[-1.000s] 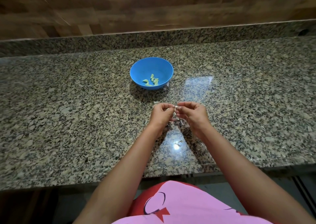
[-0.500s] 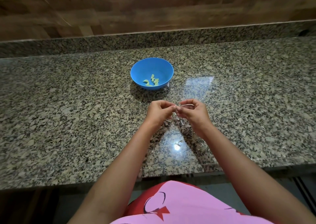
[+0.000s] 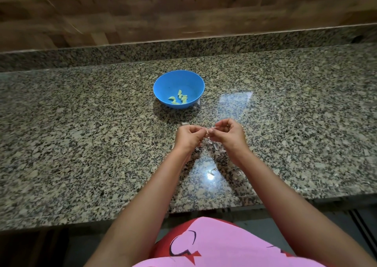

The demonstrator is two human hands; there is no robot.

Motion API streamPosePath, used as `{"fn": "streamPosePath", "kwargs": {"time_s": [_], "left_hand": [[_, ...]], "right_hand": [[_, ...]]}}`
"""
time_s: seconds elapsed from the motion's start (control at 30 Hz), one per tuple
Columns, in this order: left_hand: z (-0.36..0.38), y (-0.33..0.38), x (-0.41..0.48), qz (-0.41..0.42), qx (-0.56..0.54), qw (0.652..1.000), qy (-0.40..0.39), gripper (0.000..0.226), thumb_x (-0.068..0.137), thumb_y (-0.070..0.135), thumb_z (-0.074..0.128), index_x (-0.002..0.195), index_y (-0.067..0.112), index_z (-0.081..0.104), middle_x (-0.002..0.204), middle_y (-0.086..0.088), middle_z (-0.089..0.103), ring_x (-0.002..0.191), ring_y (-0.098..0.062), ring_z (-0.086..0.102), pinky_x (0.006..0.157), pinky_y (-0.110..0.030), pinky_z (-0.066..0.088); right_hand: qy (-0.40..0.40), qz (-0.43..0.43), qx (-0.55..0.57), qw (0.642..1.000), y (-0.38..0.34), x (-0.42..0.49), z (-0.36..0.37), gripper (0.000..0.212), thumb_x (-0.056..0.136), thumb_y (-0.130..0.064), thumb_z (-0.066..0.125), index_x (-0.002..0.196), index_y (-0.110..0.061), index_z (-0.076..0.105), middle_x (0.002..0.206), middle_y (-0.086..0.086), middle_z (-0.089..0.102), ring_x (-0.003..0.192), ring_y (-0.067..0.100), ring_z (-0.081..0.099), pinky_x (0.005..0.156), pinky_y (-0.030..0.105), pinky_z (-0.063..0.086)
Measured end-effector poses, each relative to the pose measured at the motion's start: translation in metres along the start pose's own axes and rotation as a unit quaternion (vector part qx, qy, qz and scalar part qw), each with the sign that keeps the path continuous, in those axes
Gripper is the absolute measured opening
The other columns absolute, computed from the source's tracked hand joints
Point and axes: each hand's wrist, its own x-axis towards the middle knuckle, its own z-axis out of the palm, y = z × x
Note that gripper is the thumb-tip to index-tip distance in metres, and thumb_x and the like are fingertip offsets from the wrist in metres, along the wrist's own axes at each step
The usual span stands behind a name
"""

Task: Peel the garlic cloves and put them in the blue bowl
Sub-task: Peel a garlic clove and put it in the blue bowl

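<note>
Head view: left hand (image 3: 188,138) and right hand (image 3: 228,133) both pinch one garlic clove (image 3: 208,133) between their fingertips, above the granite counter (image 3: 81,144), near the blue bowl (image 3: 163,87) holding peeled cloves (image 3: 179,98). Clove likely light, firm, slippery once bared; skin papery. Best pinched at the ends.

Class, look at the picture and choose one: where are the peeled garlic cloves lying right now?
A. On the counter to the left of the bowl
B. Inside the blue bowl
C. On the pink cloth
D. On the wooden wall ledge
B. The pale green peeled cloves lie together on the bottom of the blue bowl, beyond the left hand and the right hand, which pinch something small between them.
</note>
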Motion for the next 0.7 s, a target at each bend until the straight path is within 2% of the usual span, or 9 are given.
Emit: {"fn": "streamPosePath", "kwargs": {"time_s": [0.13,0.23,0.3,0.4,0.5,0.6,0.7], "left_hand": [[0.0041,0.0039,-0.0003,0.011,-0.021,1.0,0.012,0.014,0.089,0.003,0.059,0.076,0.008,0.063,0.07,-0.004,0.063,0.042,0.0,0.051,0.044,-0.016,0.042],[0.0059,0.0065,-0.0013,0.025,-0.018,1.0,0.005,0.011,0.09,0.004,0.057,0.081,0.009,0.061,0.074,-0.004,0.063,0.047,-0.003,0.054,0.047,-0.016,0.046],[0.0056,0.0045,-0.0009,0.047,0.025,0.999,0.009,0.008,0.091,0.008,0.058,0.084,0.01,0.061,0.078,-0.005,0.064,0.056,-0.009,0.056,0.051,-0.019,0.049],[0.0056,0.0008,-0.001,0.109,0.128,0.985,0.032,0.006,0.091,0.018,0.06,0.092,0.012,0.062,0.085,-0.006,0.066,0.068,-0.016,0.061,0.063,-0.032,0.055],[0.0055,0.0001,-0.0027,0.142,0.138,0.979,0.04,0.008,0.09,0.02,0.061,0.093,0.012,0.062,0.081,-0.005,0.065,0.069,-0.015,0.061,0.064,-0.033,0.055],[0.0049,-0.0019,-0.0009,0.133,0.139,0.981,0.04,0.007,0.089,0.019,0.062,0.092,0.013,0.064,0.082,-0.005,0.066,0.072,-0.017,0.062,0.067,-0.035,0.056],[0.0066,-0.0015,0.0001,0.11,0.122,0.986,0.036,0.005,0.091,0.016,0.059,0.091,0.012,0.062,0.079,-0.001,0.065,0.067,-0.015,0.061,0.062,-0.032,0.056]], "right_hand": [[-0.021,-0.001,-0.025,0.999,-0.0002,-0.001,0.002,0.009,0.078,-0.002,0.07,0.084,-0.006,0.063,0.076,0.007,0.065,0.068,0.016,0.062,0.065,0.022,0.054],[-0.019,0.012,-0.002,1.0,0.0002,-0.0017,0.001,0.003,0.081,-0.003,0.068,0.083,-0.002,0.066,0.074,0.009,0.065,0.064,0.015,0.061,0.06,0.02,0.053],[-0.024,0.017,0.009,1.0,0.0005,-0.0018,0.0001,0.005,0.082,-0.006,0.067,0.084,-0.001,0.067,0.074,0.01,0.065,0.064,0.015,0.06,0.061,0.022,0.053],[-0.029,0.027,0.036,0.999,-0.0007,-0.001,0.0005,0.006,0.082,-0.007,0.067,0.083,-0.002,0.067,0.073,0.01,0.065,0.065,0.017,0.06,0.059,0.022,0.054],[-0.035,0.038,0.069,0.996,-0.0034,-0.0016,0.0012,0.006,0.084,-0.006,0.064,0.081,-0.001,0.066,0.074,0.011,0.065,0.065,0.017,0.059,0.059,0.021,0.054],[-0.034,0.045,0.064,0.996,-0.0041,-0.0019,0.0019,0.011,0.088,-0.005,0.06,0.079,0.0,0.065,0.074,0.011,0.065,0.064,0.018,0.058,0.057,0.023,0.053],[-0.035,0.069,0.108,0.991,-0.0046,-0.0021,0.0038,0.016,0.092,-0.002,0.052,0.08,0.002,0.063,0.075,0.012,0.062,0.06,0.018,0.057,0.053,0.021,0.052]]}}
